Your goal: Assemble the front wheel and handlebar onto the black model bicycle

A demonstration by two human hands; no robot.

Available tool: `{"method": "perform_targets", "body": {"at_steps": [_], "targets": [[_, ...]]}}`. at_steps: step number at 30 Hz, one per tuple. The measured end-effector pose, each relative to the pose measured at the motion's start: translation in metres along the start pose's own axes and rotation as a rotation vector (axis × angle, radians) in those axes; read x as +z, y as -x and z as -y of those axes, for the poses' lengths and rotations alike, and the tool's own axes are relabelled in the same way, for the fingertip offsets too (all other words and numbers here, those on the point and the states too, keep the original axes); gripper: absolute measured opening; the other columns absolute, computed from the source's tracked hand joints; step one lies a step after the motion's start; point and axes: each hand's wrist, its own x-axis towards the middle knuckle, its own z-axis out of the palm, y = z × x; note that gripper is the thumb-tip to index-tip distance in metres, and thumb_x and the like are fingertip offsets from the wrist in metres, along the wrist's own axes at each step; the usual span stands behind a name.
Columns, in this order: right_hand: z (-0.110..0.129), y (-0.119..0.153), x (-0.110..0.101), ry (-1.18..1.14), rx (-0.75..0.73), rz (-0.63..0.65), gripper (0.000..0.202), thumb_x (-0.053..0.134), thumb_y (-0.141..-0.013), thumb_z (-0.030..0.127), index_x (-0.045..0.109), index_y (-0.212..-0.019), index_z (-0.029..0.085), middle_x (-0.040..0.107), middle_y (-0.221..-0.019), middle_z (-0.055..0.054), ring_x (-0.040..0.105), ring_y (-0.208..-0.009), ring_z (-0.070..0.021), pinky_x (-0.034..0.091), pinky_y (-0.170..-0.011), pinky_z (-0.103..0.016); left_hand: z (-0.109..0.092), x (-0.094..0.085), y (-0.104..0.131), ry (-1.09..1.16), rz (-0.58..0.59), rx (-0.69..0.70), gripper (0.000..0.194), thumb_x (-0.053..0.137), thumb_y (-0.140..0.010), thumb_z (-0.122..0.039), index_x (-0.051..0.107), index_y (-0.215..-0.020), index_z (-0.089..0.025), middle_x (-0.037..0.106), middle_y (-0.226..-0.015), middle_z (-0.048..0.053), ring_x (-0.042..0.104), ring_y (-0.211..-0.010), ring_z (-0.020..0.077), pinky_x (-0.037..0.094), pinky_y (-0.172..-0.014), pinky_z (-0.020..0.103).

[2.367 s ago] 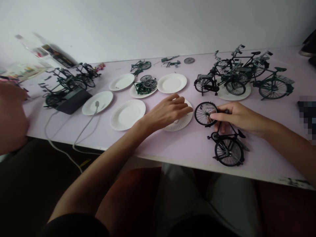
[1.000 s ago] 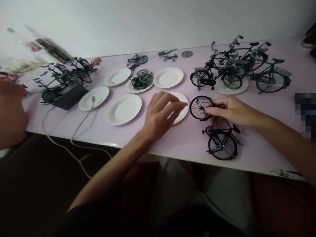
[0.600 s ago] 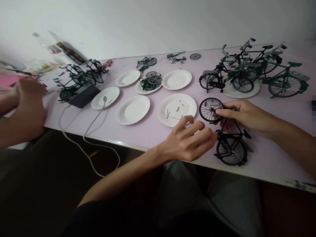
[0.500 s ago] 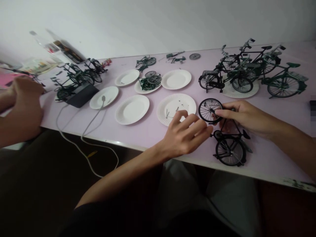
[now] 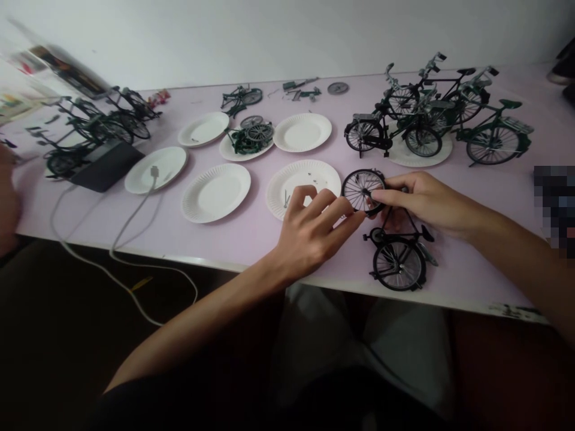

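Observation:
A small black model bicycle (image 5: 399, 263) is held at its front end by my right hand (image 5: 420, 200), thumb on the hub of the front wheel (image 5: 363, 190). Its rear wheel points toward the table's front edge. My left hand (image 5: 314, 230) is beside the front wheel, fingers curled, little finger near the tire's lower edge; whether it pinches anything is too small to tell. Behind my left hand a white paper plate (image 5: 299, 173) bears a few tiny parts and a thin metal pin.
More paper plates (image 5: 215, 191) stand to the left, one with green bicycle parts (image 5: 251, 137). Assembled model bicycles (image 5: 494, 143) crowd the back right, others (image 5: 90, 129) the left by a dark box (image 5: 108, 164). A white cable (image 5: 153, 173) hangs over the edge. Another person's arm (image 5: 6, 197) is far left.
The view has turned slightly to the right, so things appear further left. My hands keep nearly the same pose at the bicycle. The other person's arm has mostly left the view.

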Motion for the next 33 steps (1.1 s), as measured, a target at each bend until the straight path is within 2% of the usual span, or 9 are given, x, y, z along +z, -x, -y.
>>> {"method": "perform_targets", "body": {"at_steps": [8, 13, 17, 22, 29, 33], "targets": [[0.0003, 0.0009, 0.0021, -0.011, -0.001, -0.004, 0.025, 0.074, -0.087, 0.043, 0.076, -0.090, 0.019, 0.074, -0.073, -0.004, 0.066, -0.057, -0.0119, 0.056, -0.054, -0.021, 0.0006, 0.0016, 0.0004, -0.009, -0.031, 0.030, 0.014, 0.064, -0.093, -0.012, 0.062, -0.103, -0.022, 0.065, -0.075, -0.002, 0.053, -0.068, 0.0154, 0.036, -0.073, 0.038], [-0.0004, 0.0005, 0.0021, -0.009, -0.007, -0.010, 0.025, 0.074, -0.087, 0.043, 0.076, -0.089, 0.018, 0.073, -0.071, -0.003, 0.066, -0.056, -0.0116, 0.056, -0.055, -0.022, -0.0006, 0.0005, 0.0014, -0.031, -0.004, 0.072, 0.018, 0.060, -0.093, -0.009, 0.062, -0.105, -0.022, 0.065, -0.078, 0.000, 0.054, -0.071, 0.0170, 0.035, -0.070, 0.038], [-0.0026, -0.0009, 0.0004, -0.001, -0.005, -0.001, 0.025, 0.076, -0.085, 0.044, 0.076, -0.088, 0.019, 0.075, -0.075, -0.004, 0.067, -0.057, -0.0124, 0.057, -0.056, -0.023, -0.0019, 0.0008, 0.0006, -0.081, -0.018, 0.098, 0.014, 0.061, -0.094, -0.009, 0.063, -0.098, -0.022, 0.066, -0.076, -0.001, 0.055, -0.070, 0.0165, 0.034, -0.067, 0.037], [-0.0040, -0.0008, -0.0004, 0.012, -0.019, 0.007, 0.027, 0.072, -0.089, 0.045, 0.076, -0.094, 0.019, 0.077, -0.080, -0.004, 0.068, -0.059, -0.0119, 0.057, -0.057, -0.022, -0.0031, 0.0014, -0.0016, -0.101, -0.046, 0.110, 0.015, 0.060, -0.094, -0.006, 0.064, -0.095, -0.021, 0.066, -0.074, -0.002, 0.055, -0.069, 0.0159, 0.035, -0.066, 0.038], [-0.0007, 0.0001, 0.0008, -0.021, 0.005, 0.011, 0.032, 0.074, -0.086, 0.049, 0.075, -0.094, 0.018, 0.078, -0.082, -0.005, 0.069, -0.061, -0.0125, 0.058, -0.057, -0.022, -0.0031, 0.0005, -0.0024, -0.103, -0.057, 0.108, 0.016, 0.059, -0.094, -0.006, 0.064, -0.094, -0.021, 0.067, -0.073, -0.003, 0.057, -0.069, 0.0155, 0.037, -0.066, 0.037], [0.0004, -0.0002, 0.0006, 0.003, 0.012, 0.018, 0.026, 0.071, -0.089, 0.044, 0.076, -0.092, 0.019, 0.079, -0.085, -0.005, 0.068, -0.060, -0.0113, 0.057, -0.057, -0.021, -0.0041, 0.0004, -0.0043, -0.109, -0.039, 0.119, 0.014, 0.062, -0.092, -0.007, 0.065, -0.094, -0.020, 0.067, -0.073, -0.002, 0.059, -0.070, 0.0156, 0.039, -0.067, 0.037]]}}
